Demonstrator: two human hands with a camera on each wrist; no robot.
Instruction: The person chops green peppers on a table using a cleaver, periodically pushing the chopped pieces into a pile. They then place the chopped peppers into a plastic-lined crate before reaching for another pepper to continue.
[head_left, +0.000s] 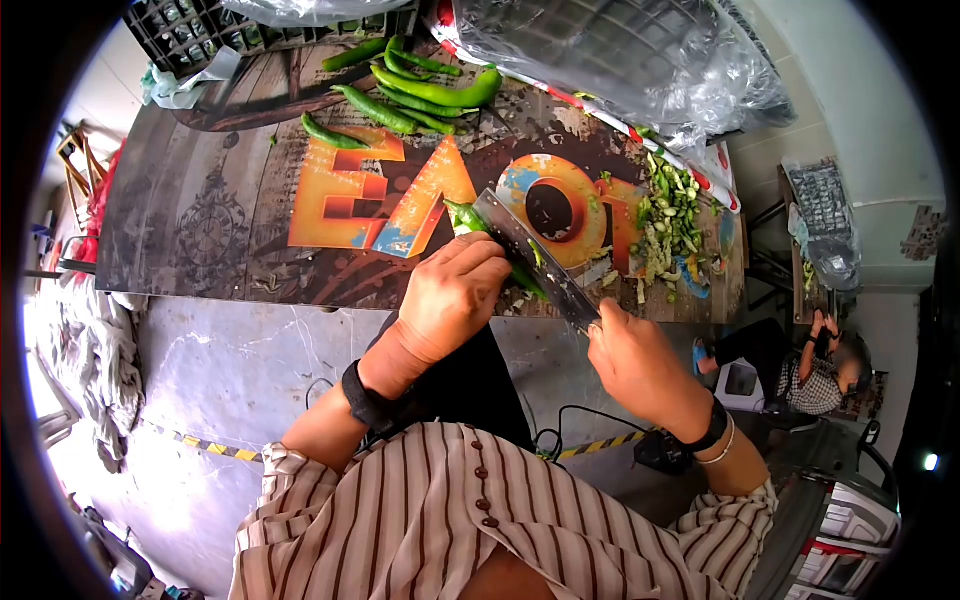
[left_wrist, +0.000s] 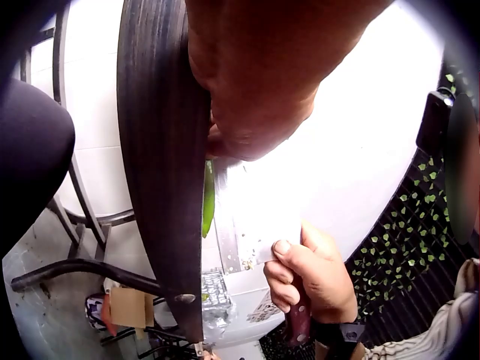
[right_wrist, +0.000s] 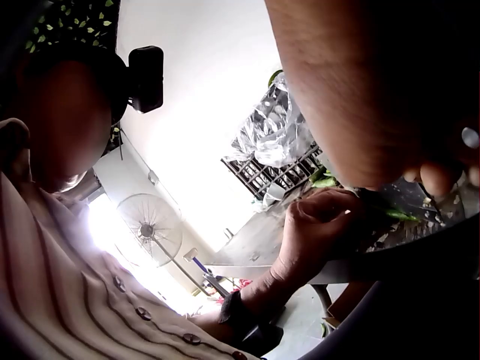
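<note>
Head: the left hand has its fingers clamped on a green pepper, its middle hidden by them and the knife; the right hand grips the handle. Left wrist: blade washed out, pepper protruding past the fingers. Right wrist: left fingertips shadowed.

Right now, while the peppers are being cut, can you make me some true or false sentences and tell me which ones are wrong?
1. The right hand holds a knife. True.
2. Several long peppers lie on the table. True.
3. Those long peppers are red. False: they are green.
4. In the head view, most of the chopped pieces lie right of the knife. True.
5. The table has a plain white top. False: it is dark, with big orange letters.
6. Only one of the hands is busy. False: the left hand holds a green pepper too.
</note>
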